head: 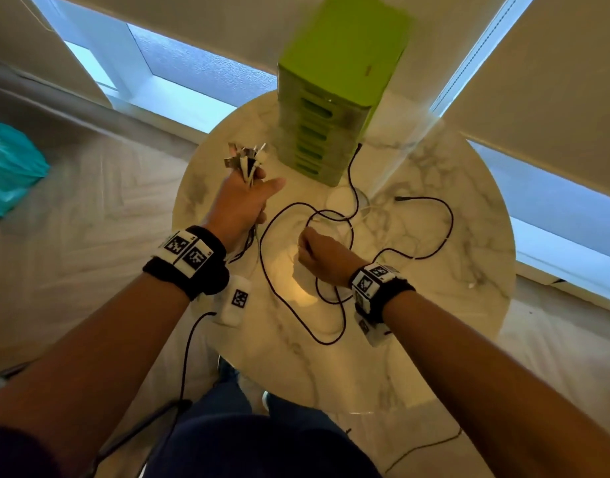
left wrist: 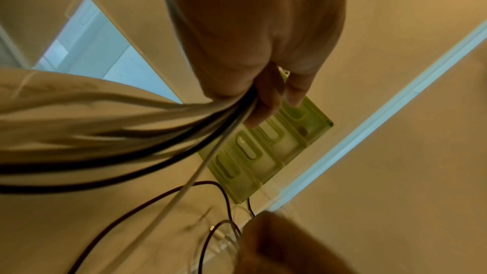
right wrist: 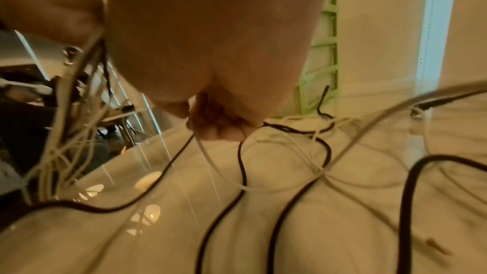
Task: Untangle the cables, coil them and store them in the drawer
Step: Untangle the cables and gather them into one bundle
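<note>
My left hand [head: 243, 198] grips a bundle of cable ends, whose plugs [head: 245, 158] stick up beyond the fingers; the gripped white and black cables [left wrist: 163, 130] trail back below the palm. My right hand [head: 319, 255] is curled low over the round marble table [head: 469, 236] and pinches a thin white cable [right wrist: 224, 172] among loops of black cable [head: 286, 305]. More black cable [right wrist: 297, 199] lies tangled with white strands on the tabletop. A green drawer unit [head: 317, 132] stands at the table's far side, all its drawers closed.
A black cable end [head: 400, 199] lies right of the drawer unit. Another black cable [head: 186, 367] hangs off the table's near left edge towards the floor. A teal bag [head: 10, 167] sits on the wooden floor at left. Windows and blinds stand behind the table.
</note>
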`<state>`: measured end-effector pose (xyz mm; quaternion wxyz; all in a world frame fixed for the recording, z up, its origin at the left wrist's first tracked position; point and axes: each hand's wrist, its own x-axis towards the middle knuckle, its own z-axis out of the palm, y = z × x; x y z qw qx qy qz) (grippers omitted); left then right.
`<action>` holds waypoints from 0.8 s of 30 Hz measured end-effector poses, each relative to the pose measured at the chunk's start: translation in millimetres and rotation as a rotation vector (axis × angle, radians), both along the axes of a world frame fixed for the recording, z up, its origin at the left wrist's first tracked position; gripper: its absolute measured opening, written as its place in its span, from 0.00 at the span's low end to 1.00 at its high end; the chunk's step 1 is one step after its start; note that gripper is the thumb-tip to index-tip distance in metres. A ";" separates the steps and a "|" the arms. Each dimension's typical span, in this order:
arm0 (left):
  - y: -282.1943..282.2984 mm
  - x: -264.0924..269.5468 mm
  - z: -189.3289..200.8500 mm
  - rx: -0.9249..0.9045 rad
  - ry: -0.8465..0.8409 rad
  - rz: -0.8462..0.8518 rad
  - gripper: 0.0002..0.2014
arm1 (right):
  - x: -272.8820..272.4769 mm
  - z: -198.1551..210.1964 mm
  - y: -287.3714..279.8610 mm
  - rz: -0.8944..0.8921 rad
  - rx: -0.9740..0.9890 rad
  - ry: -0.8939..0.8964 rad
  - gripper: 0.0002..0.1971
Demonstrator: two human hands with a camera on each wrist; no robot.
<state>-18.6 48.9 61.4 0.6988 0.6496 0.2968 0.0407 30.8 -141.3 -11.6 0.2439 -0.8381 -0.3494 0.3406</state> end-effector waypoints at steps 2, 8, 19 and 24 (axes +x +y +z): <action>0.9 1.5 -1.0 -0.011 0.016 0.020 0.13 | -3.1 21.7 -1.5 -0.122 0.183 -0.046 0.07; -2.6 6.2 7.4 -0.126 0.023 -0.034 0.17 | -16.9 63.7 12.4 -0.320 0.416 -0.120 0.06; 27.8 -5.0 20.6 -0.108 0.032 -0.272 0.14 | -39.1 69.3 47.5 -0.040 0.291 -0.331 0.07; 41.9 -8.5 23.9 -0.042 0.033 -0.343 0.12 | -46.8 68.7 61.1 0.000 0.267 -0.497 0.05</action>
